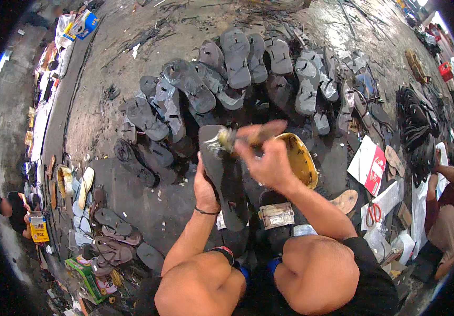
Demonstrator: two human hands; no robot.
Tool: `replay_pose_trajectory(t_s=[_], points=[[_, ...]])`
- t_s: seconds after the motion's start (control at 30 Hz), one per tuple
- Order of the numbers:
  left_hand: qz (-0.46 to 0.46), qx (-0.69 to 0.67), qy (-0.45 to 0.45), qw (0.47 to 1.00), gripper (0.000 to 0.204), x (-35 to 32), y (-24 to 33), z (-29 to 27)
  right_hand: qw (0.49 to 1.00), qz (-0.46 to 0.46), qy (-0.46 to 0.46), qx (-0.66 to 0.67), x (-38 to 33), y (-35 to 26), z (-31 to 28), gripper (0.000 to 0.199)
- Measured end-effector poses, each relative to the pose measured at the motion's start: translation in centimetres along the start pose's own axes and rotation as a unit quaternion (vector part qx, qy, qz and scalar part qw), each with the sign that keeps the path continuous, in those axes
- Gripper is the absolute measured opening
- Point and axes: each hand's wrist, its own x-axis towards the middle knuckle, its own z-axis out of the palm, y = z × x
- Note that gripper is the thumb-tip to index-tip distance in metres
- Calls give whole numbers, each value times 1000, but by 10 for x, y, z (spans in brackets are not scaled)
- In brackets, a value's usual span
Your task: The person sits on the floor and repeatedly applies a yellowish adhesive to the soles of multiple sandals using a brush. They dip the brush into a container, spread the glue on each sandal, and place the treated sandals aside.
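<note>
A: Status on the hands?

B: Left hand (204, 187) grips the dark sandal sole (222, 174) along its left edge, fingers wrapped under, thumb side up. Sole is tilted, toe end away from the person, held above the knees.

A: Right?

B: Right hand (266, 163) closed around the handle of a brush (237, 137). Bristle end sits on the toe end of the sole, pale wet smear there. Brush is motion-blurred.

A: Where does the sole sit relative to the rest?

B: Centre of view, just left of a yellow bowl (300, 158) with a crusted rim. Bowl lies partly behind the right hand and wrist.

A: Surroundings?

B: Concrete floor (132, 68). A spread of grey sandals (237, 68) laid out in rows beyond the sole, straps up on several. More sandals in a loose heap at lower left (111, 237). Red-handled scissors (373, 213) on the right, near a red and white sheet (369, 164). Another person (448, 210) sits at the far right edge, well apart.
</note>
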Motion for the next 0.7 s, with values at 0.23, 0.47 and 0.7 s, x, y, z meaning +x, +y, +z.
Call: replay_pose_trajectory(t_s=[0.23,0.47,0.7], points=[[62,58,107,991,49,-7,-2,25,998,-35,48,-25,-5,-9,0,18],[268,225,174,921,47,-5,-26,17,984,63,119,119,-6,-23,10,20],[-118,16,69,991,71,-73,-10,-79,866,290,56,403,-8,-11,-23,35]])
